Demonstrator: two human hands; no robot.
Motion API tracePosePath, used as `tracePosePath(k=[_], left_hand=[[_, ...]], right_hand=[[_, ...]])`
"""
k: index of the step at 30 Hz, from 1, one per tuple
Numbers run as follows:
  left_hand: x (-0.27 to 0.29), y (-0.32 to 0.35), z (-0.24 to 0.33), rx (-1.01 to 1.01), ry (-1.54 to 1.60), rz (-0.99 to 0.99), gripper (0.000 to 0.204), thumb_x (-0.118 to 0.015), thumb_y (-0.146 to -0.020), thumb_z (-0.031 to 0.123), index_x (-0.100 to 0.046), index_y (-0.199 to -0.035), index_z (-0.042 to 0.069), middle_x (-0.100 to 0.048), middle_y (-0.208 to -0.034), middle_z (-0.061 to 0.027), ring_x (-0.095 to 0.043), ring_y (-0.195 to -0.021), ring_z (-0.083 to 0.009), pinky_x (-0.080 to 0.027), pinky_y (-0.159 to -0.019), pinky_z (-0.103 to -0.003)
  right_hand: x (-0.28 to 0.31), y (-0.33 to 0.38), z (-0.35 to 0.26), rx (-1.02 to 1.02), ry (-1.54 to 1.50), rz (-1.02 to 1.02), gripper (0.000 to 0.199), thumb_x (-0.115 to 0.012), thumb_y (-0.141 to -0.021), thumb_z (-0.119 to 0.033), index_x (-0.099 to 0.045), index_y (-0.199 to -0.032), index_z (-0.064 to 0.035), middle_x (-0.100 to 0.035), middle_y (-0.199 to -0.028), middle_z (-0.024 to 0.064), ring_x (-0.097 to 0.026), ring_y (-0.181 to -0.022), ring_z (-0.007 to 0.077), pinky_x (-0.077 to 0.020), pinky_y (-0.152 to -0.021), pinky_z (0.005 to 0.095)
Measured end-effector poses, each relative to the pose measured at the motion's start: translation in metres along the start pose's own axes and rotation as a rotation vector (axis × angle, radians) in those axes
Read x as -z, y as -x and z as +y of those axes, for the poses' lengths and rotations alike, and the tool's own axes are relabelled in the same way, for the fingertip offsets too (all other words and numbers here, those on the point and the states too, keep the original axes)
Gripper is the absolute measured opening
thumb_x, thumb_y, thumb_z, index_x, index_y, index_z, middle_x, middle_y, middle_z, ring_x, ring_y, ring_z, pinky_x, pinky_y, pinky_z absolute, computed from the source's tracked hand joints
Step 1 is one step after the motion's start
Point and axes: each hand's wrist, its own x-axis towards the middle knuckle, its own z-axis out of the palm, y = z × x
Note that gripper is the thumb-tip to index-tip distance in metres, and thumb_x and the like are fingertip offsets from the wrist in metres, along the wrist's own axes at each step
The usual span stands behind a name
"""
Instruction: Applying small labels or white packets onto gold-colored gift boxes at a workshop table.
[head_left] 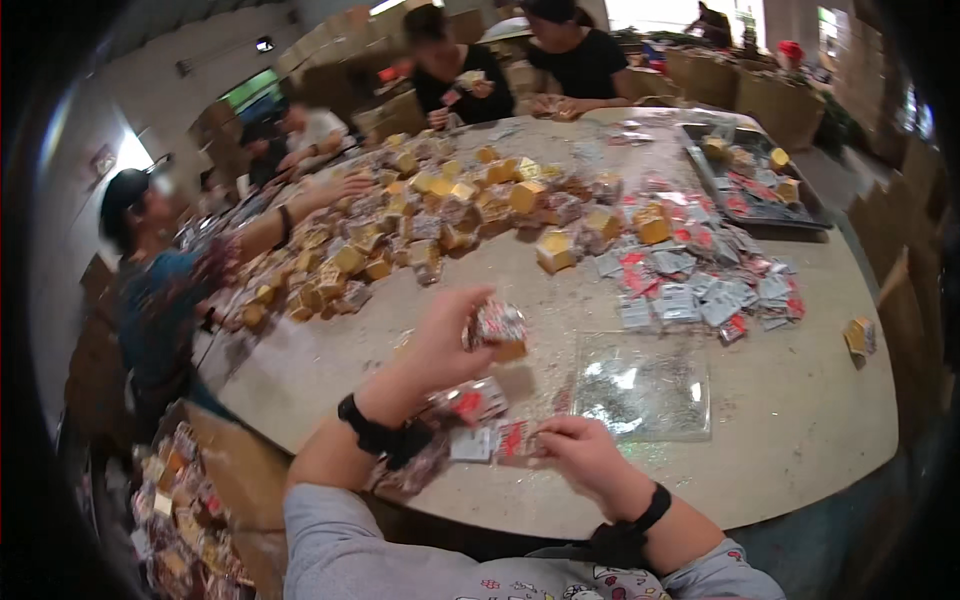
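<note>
Over the near middle of the table, my left hand [440, 340] is closed round a small gold box in clear wrapping [503, 328]. Lower and to the right, the fingertips of my right hand [590, 455] pinch the edge of a small red-and-white packet [515, 438]. Left of that packet lies a white packet [470, 444]. Another red-and-white packet [472, 400] rests under my left wrist, with clear-wrapped pieces partly hidden by my forearm. A flat transparent sheet or plate [640, 385], shiny with glare, lies just beyond my right hand.
A long heap of wrapped gold boxes [430, 190] crosses the table's far left. Red and white packets [700, 290] are piled right of centre. A metal tray [810, 212] stands far right; one gold box [859, 337] sits near the right edge. A filled carton [235, 460] stands lower left. Co-workers surround the far side.
</note>
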Motion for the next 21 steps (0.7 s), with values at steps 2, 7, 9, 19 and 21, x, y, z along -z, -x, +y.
tracePosePath(k=[2, 7, 9, 19, 21], left_hand=[[0.024, 0.043, 0.032, -0.076, -0.039, -0.053, 0.055, -0.07, -0.064, 0.012, -0.054, -0.116, 0.004, -0.057, -0.102, -0.0149, -0.052, -0.097, -0.0339, -0.041, -0.086, -0.039], [0.015, 0.16, 0.07, 0.068, 0.012, 0.02, 0.056, -0.071, -0.065, 0.016, -0.055, -0.118, 0.004, -0.055, -0.108, -0.0147, -0.051, -0.1, -0.0323, -0.04, -0.088, -0.041], [-0.009, 0.183, 0.072, 0.096, 0.024, 0.056, 0.054, -0.073, -0.068, 0.018, -0.055, -0.117, 0.003, -0.055, -0.109, -0.0143, -0.051, -0.1, -0.0321, -0.04, -0.087, -0.041], [-0.062, 0.181, 0.062, 0.038, 0.092, 0.173, 0.074, -0.075, -0.07, 0.028, -0.042, -0.129, 0.001, -0.046, -0.121, -0.0219, -0.046, -0.112, -0.0389, -0.038, -0.096, -0.044], [-0.052, 0.162, 0.059, 0.008, 0.071, 0.125, 0.071, -0.073, -0.072, 0.029, -0.042, -0.13, 0.0, -0.047, -0.123, -0.0213, -0.046, -0.112, -0.0382, -0.04, -0.094, -0.043]], right_hand=[[0.001, 0.001, -0.001, 0.049, -0.011, 0.042, 0.015, -0.061, -0.086, -0.003, -0.065, -0.097, 0.0043, -0.065, -0.082, 0.0071, -0.062, -0.074, 0.0132, -0.0506, -0.068, 0.0251], [-0.014, 0.003, -0.005, 0.062, 0.106, 0.053, 0.012, -0.06, -0.085, -0.001, -0.066, -0.093, 0.004, -0.065, -0.08, 0.0074, -0.061, -0.071, 0.0122, -0.0486, -0.065, 0.0239], [-0.011, 0.001, -0.003, 0.139, 0.273, 0.038, 0.013, -0.059, -0.086, -0.002, -0.066, -0.094, 0.0042, -0.065, -0.079, 0.0066, -0.06, -0.07, 0.0118, -0.0488, -0.064, 0.0243], [-0.008, -0.001, 0.007, 0.326, 0.508, 0.054, 0.013, -0.059, -0.086, -0.004, -0.066, -0.095, 0.003, -0.065, -0.076, 0.0059, -0.06, -0.069, 0.0107, -0.0492, -0.065, 0.0242], [-0.009, 0.004, 0.002, 0.36, 0.546, 0.073, 0.015, -0.059, -0.086, -0.004, -0.067, -0.096, 0.0025, -0.065, -0.076, 0.0066, -0.06, -0.07, 0.0112, -0.049, -0.065, 0.0246]])
